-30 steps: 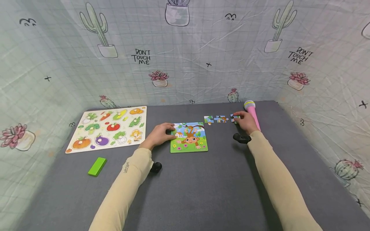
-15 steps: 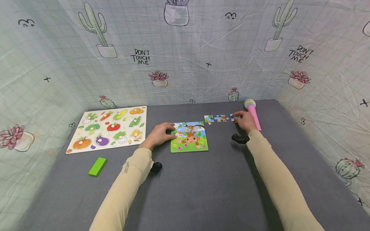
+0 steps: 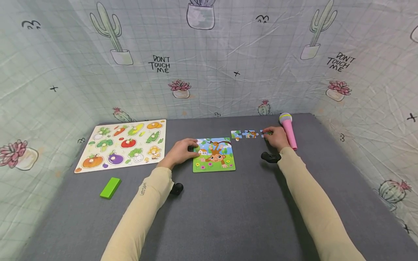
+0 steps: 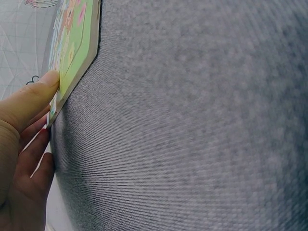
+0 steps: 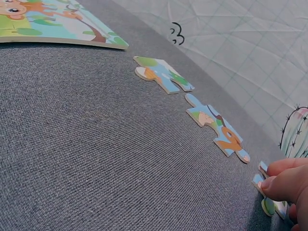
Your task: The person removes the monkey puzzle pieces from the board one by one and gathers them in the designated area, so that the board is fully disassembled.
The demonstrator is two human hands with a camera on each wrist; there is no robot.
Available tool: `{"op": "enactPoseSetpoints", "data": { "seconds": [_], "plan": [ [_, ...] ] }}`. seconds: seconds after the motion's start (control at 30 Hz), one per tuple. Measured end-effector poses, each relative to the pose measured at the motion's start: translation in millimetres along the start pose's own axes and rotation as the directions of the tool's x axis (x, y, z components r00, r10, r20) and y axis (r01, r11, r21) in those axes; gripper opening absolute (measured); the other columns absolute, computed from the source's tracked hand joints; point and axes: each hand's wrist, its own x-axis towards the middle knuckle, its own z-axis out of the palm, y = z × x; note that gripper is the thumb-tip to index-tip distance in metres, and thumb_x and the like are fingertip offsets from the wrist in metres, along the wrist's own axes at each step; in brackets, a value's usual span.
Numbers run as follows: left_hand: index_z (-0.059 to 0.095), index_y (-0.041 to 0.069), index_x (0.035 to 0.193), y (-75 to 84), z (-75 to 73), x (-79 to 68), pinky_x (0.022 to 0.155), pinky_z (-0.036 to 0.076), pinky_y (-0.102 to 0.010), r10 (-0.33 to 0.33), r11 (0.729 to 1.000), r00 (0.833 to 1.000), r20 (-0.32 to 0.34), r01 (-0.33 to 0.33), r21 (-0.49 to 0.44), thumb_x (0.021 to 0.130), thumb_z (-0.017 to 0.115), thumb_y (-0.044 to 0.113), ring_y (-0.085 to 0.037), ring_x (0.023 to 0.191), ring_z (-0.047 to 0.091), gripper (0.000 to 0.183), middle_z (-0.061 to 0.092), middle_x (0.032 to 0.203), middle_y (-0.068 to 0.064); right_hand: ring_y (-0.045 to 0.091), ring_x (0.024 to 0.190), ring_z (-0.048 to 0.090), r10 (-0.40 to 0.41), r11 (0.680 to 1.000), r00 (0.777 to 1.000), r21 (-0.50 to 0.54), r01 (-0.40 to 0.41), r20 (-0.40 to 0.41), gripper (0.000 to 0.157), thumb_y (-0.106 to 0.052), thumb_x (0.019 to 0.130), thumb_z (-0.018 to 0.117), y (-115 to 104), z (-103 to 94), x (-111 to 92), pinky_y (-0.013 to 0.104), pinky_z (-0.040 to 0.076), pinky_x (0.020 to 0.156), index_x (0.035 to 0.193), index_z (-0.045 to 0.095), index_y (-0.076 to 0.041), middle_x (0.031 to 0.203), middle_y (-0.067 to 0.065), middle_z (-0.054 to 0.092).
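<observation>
In the head view a square monkey jigsaw puzzle (image 3: 213, 155) lies flat on the grey table. My left hand (image 3: 180, 152) holds its left edge; in the left wrist view the thumb (image 4: 45, 82) rests on the puzzle's face near a corner and the fingers (image 4: 36, 149) are along its side. Right of the puzzle, two jigsaw pieces lie in a row: a corner piece (image 5: 161, 74) and a middle piece (image 5: 219, 127). With thumb and forefinger, my right hand (image 3: 275, 137) pinches a third jigsaw piece (image 5: 269, 206) at the row's right end, partly covering it.
A pink toy microphone (image 3: 289, 132) lies right beside my right hand. On the left is a vegetable peg board (image 3: 122, 146), with a green block (image 3: 110, 188) in front of it. Printed cloth (image 3: 209, 94) walls in the back and sides.
The microphone has shifted slightly to the right, beside my right hand. The pinched jigsaw piece is a little nearer the middle piece and more covered by the fingers. My left hand has stayed put.
</observation>
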Motion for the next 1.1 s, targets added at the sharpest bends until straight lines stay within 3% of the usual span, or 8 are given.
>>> {"op": "enactPoseSetpoints", "data": {
  "seconds": [0.57, 0.73, 0.87, 1.1],
  "plan": [
    [0.065, 0.002, 0.126, 1.7, -1.3, -0.6, 0.115, 0.03, -0.046, 0.005, 1.0, 1.0, 0.004, -0.005, -0.002, 0.089, 0.073, 0.024, -0.032, 0.137, 0.04, 0.044, 0.05, 0.144, -0.012, 0.034, 0.097, 0.06, 0.025, 1.0, 0.998, -0.003, -0.025, 0.065, 0.028, -0.007, 0.093, 0.06, -3, -5.3, 4, 0.039, 0.048, 0.078, 0.117, 0.066, 0.006, 0.116, 0.026, 0.064],
    [0.065, 0.002, 0.125, 1.2, -1.1, -1.1, 0.115, 0.03, -0.045, 0.005, 1.0, 1.0, 0.003, -0.005, 0.003, 0.089, 0.074, 0.024, -0.032, 0.137, 0.04, 0.043, 0.05, 0.144, -0.011, 0.036, 0.098, 0.061, 0.003, 0.998, 0.99, 0.054, -0.011, 0.14, 0.032, -0.012, 0.098, 0.056, -28, -6.0, 3, 0.042, 0.051, 0.075, 0.125, 0.063, 0.003, 0.121, 0.025, 0.061],
    [0.065, 0.002, 0.126, 0.7, -0.8, -1.5, 0.115, 0.03, -0.046, 0.0, 1.0, 1.0, 0.001, 0.0, 0.003, 0.089, 0.074, 0.024, -0.032, 0.137, 0.039, 0.043, 0.05, 0.144, -0.011, 0.035, 0.111, 0.057, -0.03, 0.992, 0.97, 0.124, 0.0, 0.24, 0.035, -0.017, 0.102, 0.053, -61, 3.9, -4, 0.047, 0.05, 0.086, 0.132, 0.058, -0.001, 0.128, 0.02, 0.058],
    [0.065, 0.002, 0.126, 0.1, -0.5, -1.2, 0.115, 0.03, -0.046, 0.005, 1.0, 1.0, -0.004, -0.005, 0.007, 0.09, 0.073, 0.024, -0.032, 0.138, 0.039, 0.043, 0.049, 0.144, -0.011, 0.032, 0.117, 0.055, -0.141, 0.981, 0.903, 0.179, 0.073, 0.405, 0.035, -0.02, 0.101, 0.056, -118, 39.9, -26, 0.045, 0.048, 0.095, 0.131, 0.06, -0.002, 0.126, 0.015, 0.06]
  ]
}}
